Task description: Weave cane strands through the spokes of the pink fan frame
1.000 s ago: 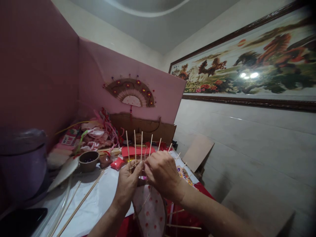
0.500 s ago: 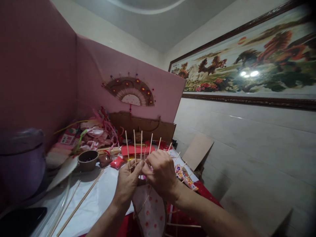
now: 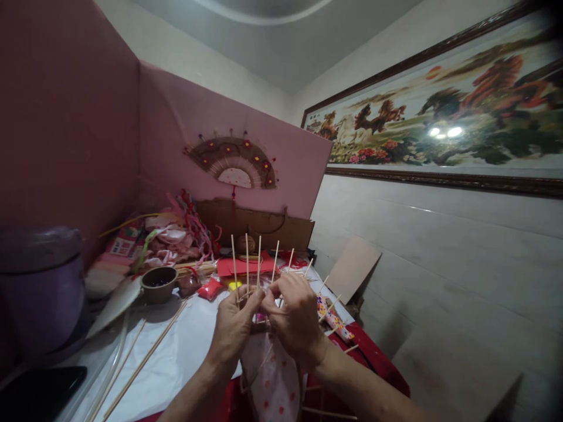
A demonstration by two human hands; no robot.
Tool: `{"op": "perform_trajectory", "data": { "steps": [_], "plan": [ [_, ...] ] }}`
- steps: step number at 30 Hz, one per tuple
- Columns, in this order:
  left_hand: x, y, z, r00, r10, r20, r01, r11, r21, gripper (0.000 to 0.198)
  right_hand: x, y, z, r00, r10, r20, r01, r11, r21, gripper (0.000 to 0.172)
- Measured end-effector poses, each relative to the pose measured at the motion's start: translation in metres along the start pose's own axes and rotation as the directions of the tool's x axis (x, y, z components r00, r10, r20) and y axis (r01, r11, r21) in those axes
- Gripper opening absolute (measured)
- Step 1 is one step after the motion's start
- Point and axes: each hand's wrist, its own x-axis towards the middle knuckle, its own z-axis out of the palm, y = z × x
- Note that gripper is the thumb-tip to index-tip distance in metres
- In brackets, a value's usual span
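From where I stand, I see the person's left hand closed with thumb and fingers round the lower part of some thin wooden sticks, which rise above the knuckles and spread out in a row toward the right. The right hand is curled in close, its fingertips just beside the left thumb; I cannot tell what it pinches. Below both hands hangs a white panel with red dots, over the red cloth at the table's near edge. Right of the hands lies a flower-patterned strip. Beyond them, on the left, a brown cup holds something dark, near a red packet. A decorated fan hangs on the pink board behind.
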Motion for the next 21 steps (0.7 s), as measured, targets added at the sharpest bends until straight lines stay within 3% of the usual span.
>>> {"op": "perform_trajectory", "data": {
  "steps": [7, 12, 15, 18, 21],
  "plan": [
    [0.003, -0.002, -0.003, 0.999, -0.004, -0.036, 0.005, 1.000, 0.017, 0.030, -0.001, 0.016, -0.007, 0.994, 0.029, -0.108, -0.031, 0.999, -0.019, 0.018],
    [0.007, 0.002, -0.009, 0.999, -0.023, -0.022, 0.024, 0.999, 0.032, 0.030, 0.001, 0.046, -0.045, 0.954, 0.148, -0.262, -0.155, 0.988, -0.006, 0.015],
    [0.008, 0.001, -0.010, 0.999, -0.034, -0.008, 0.034, 0.999, 0.028, 0.028, -0.009, 0.077, -0.077, 0.870, 0.381, -0.311, -0.400, 0.917, 0.005, 0.021],
    [0.008, 0.000, -0.009, 0.999, -0.037, -0.009, 0.037, 0.999, 0.030, 0.028, -0.028, 0.125, -0.111, 0.761, 0.556, -0.334, -0.584, 0.812, 0.020, 0.027],
    [0.009, 0.001, -0.008, 0.998, -0.053, -0.029, 0.054, 0.998, 0.035, 0.029, -0.055, 0.183, -0.147, 0.607, 0.696, -0.383, -0.774, 0.628, -0.084, 0.034]
  ]
}}
